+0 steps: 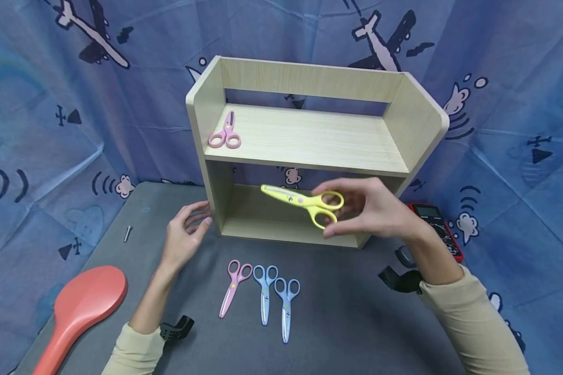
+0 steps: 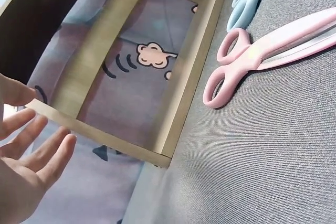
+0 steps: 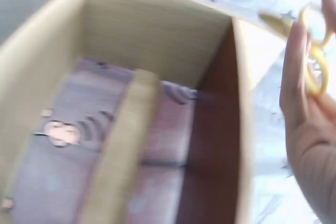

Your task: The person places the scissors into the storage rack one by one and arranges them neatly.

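In the head view my right hand (image 1: 377, 208) holds yellow scissors (image 1: 288, 197) by the handle loops, blades pointing left, in front of the wooden shelf's lower opening. My left hand (image 1: 183, 235) is beside the left side panel of the shelf (image 1: 305, 133), fingers loosely bent; fingertips are at its edge in the left wrist view. Pink scissors (image 1: 228, 130) lie at the left of the upper board. On the table before the shelf lie other pink scissors (image 1: 233, 284) and two blue scissors (image 1: 265, 291), (image 1: 286, 307) side by side. Motion blurs the right wrist view.
A large red spoon-shaped thing (image 1: 91, 294) lies at the table's left, with a small metal screw (image 1: 127, 234) behind it. A red and black multimeter (image 1: 436, 229) stands right of the shelf, partly behind my right arm. Patterned blue cloth (image 1: 145, 104) hangs behind.
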Demonstrator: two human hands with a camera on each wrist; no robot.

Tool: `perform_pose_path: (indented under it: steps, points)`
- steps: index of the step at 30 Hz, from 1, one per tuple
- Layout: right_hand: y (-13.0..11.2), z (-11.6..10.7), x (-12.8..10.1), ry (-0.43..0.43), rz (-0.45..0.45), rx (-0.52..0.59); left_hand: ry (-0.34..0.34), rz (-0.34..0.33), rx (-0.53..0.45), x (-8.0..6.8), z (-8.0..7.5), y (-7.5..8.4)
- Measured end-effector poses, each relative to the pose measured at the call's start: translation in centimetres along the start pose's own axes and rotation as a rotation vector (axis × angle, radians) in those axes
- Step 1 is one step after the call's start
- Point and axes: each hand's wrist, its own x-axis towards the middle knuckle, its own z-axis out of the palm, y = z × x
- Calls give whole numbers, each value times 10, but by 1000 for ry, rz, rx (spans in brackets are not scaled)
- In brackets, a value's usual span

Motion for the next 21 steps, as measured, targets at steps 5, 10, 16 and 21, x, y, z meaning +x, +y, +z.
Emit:
perform_pose_path:
  steps: [5,10,16,21]
  points:
    - [-25,-14,44,193,49,-101,-9,0,-5,0,-1,-1]
    - [-31,-21,88,272,128,-150,-12,-8,-7,1,0,-1]
    - [-19,-18,132,268,198,-266,-10,-7,-6,1,0,-1]
    - [-6,-10,156,253,233,-357,-7,-6,-6,1,-1,-1]
